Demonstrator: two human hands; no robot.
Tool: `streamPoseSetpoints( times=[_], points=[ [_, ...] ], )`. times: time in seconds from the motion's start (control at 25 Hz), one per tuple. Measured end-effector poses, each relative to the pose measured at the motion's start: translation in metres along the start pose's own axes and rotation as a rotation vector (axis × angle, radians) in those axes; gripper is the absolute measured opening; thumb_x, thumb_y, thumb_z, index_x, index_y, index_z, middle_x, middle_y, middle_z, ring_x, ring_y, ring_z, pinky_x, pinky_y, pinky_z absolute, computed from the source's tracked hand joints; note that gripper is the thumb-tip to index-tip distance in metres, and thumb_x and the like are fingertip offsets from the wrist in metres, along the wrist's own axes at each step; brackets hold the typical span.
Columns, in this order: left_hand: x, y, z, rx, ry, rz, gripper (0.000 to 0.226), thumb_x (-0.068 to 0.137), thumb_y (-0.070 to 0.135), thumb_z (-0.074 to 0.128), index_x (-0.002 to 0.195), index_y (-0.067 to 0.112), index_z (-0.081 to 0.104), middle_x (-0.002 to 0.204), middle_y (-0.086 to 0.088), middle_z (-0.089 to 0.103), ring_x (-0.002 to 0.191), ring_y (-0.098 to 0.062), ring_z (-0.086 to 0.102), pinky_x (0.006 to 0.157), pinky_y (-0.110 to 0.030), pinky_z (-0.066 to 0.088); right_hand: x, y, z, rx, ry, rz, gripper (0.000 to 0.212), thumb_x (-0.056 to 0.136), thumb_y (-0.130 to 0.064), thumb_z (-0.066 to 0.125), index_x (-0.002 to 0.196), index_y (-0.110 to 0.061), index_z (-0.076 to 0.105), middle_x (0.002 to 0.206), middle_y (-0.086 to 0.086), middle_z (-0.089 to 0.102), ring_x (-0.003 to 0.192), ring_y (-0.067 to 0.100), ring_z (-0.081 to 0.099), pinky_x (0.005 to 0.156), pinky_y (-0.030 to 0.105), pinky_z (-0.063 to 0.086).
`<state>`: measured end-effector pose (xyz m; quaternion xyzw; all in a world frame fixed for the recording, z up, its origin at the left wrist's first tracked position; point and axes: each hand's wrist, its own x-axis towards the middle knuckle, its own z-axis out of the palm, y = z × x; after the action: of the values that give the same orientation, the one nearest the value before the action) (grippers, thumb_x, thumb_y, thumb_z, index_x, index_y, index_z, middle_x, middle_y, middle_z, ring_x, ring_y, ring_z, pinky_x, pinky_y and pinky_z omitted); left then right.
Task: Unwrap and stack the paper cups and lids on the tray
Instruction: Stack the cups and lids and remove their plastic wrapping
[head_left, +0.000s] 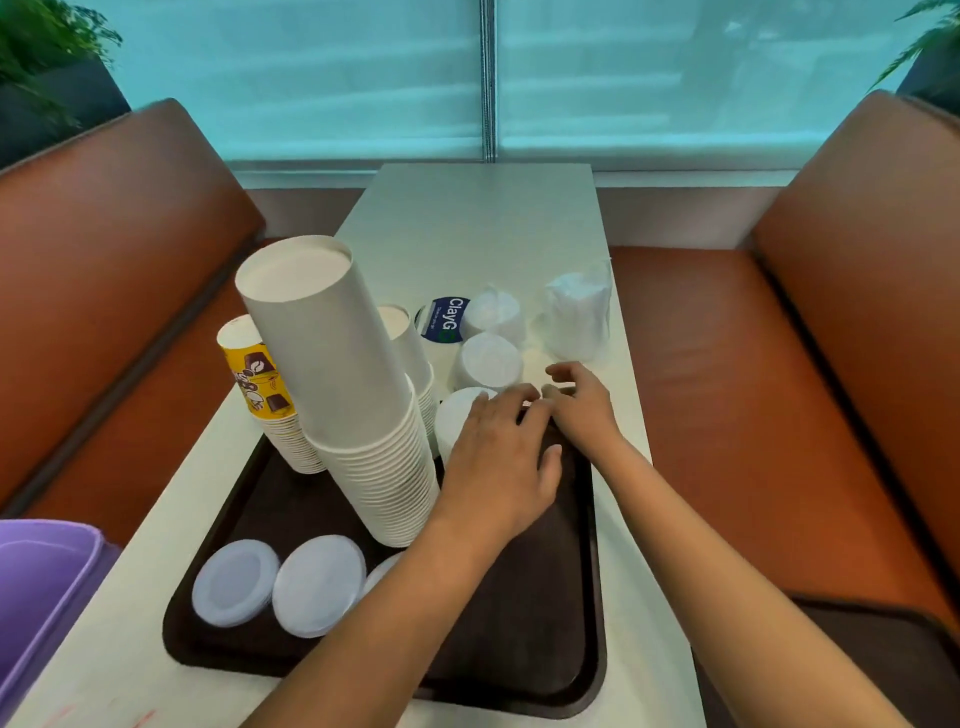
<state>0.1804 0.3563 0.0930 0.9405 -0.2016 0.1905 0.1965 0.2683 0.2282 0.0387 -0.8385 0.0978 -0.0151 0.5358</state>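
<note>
Nearest, a dark brown tray (545, 649) lies on the white table (483, 218). On its far left a tall stack of upside-down white paper cups (343, 384) leans, a yellow-printed cup stack (260, 384) behind. Three white lid stacks (317, 584) sit at its near left. Left hand (498, 457) lies flat, fingers straight, at the far rim; right hand (582, 400), fingers loosely curled, holds nothing visible. Wrapped lids (576, 312) stand beyond.

Both forearms bare; hands (498, 452) apparently without rings or watch, though the view is soft.
</note>
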Motion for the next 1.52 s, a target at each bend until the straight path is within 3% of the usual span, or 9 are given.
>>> streamPoseSetpoints(
  times=[0.12,0.36,0.56,0.76,0.88,1.04,1.24,1.36,1.52],
  points=[
    [0.012,-0.008,0.012,0.091,0.02,-0.049,0.037,0.066,0.026,0.076,0.1,0.013,0.067,0.106,-0.008,0.065,0.096,-0.026,0.064,0.089,-0.044,0.05,0.041,-0.006,0.015,-0.048,-0.072,0.032,0.04,0.091,-0.021,0.058,0.128,-0.008,0.05,0.13,0.01,0.054,0.113,0.022,0.053,0.089,0.025,0.04],
    [0.015,-0.022,0.028,0.149,-0.077,-0.208,0.045,0.08,0.03,0.066,0.122,0.019,0.057,0.13,-0.004,0.053,0.122,-0.023,0.05,0.111,-0.044,0.028,0.092,0.002,0.051,-0.276,-0.304,0.22,0.084,0.081,-0.059,0.06,0.141,-0.007,0.033,0.142,0.016,0.042,0.129,0.032,0.041,0.106,0.039,0.036],
    [0.014,-0.031,0.036,0.249,-0.013,-0.119,0.048,0.059,0.029,0.083,0.102,0.016,0.066,0.106,-0.007,0.065,0.1,-0.024,0.064,0.087,-0.044,0.054,0.096,0.01,0.057,-0.083,-0.277,0.142,0.069,0.074,-0.034,0.078,0.128,-0.01,0.044,0.126,0.006,0.053,0.114,0.024,0.051,0.093,0.033,0.043],
    [0.013,-0.028,0.03,0.221,0.095,-0.022,0.043,0.068,0.024,0.076,0.107,0.011,0.064,0.116,-0.013,0.06,0.112,-0.025,0.048,0.095,-0.042,0.048,0.073,0.004,0.037,0.155,-0.13,0.106,0.073,0.074,-0.013,0.079,0.131,-0.013,0.034,0.129,0.008,0.045,0.115,0.022,0.048,0.072,0.019,0.042],
    [-0.002,-0.012,0.017,0.078,0.129,0.111,0.036,0.081,0.031,0.056,0.112,0.015,0.062,0.119,-0.007,0.057,0.109,-0.017,0.046,0.094,-0.026,0.042,0.048,-0.003,0.007,0.243,0.006,0.021,0.085,0.075,-0.007,0.077,0.143,-0.012,0.026,0.14,0.009,0.04,0.126,0.022,0.043,0.085,0.014,0.038],
    [-0.035,0.018,-0.008,-0.518,-0.13,-0.316,0.04,0.089,0.039,0.055,0.126,0.025,0.05,0.115,0.015,0.048,0.1,0.006,0.048,0.082,-0.001,0.036,-0.013,0.001,-0.037,0.224,0.085,-0.111,0.072,0.068,-0.002,0.077,0.13,-0.015,0.041,0.125,0.008,0.05,0.111,0.024,0.051,0.077,0.019,0.047],
    [-0.065,0.02,-0.022,-1.277,-0.449,-0.991,0.038,0.093,0.049,0.046,0.124,0.029,0.039,0.124,-0.004,0.051,0.104,-0.025,0.06,0.086,-0.036,0.051,-0.106,0.019,-0.045,0.194,0.161,-0.278,0.065,0.057,-0.018,0.076,0.107,-0.039,0.041,0.122,-0.001,0.039,0.113,0.016,0.043,0.097,0.029,0.042],
    [-0.084,0.015,-0.027,-1.575,-0.508,-1.112,0.035,0.087,0.057,0.046,0.112,0.033,0.047,0.122,-0.012,0.058,0.105,-0.035,0.061,0.084,-0.046,0.053,-0.156,0.042,-0.021,-0.021,0.105,-0.554,0.057,0.059,-0.018,0.074,0.108,-0.031,0.049,0.119,-0.005,0.037,0.114,0.014,0.043,0.098,0.018,0.039],
    [-0.112,0.007,-0.016,-1.501,-0.417,-1.157,0.044,0.09,0.03,0.059,0.13,0.017,0.046,0.123,-0.012,0.058,0.108,-0.028,0.06,0.078,-0.043,0.056,-0.198,0.052,0.001,-0.085,-0.163,-0.648,0.052,0.063,-0.022,0.055,0.113,-0.035,0.052,0.127,-0.006,0.036,0.12,0.008,0.044,0.098,0.019,0.04]
  ],
)
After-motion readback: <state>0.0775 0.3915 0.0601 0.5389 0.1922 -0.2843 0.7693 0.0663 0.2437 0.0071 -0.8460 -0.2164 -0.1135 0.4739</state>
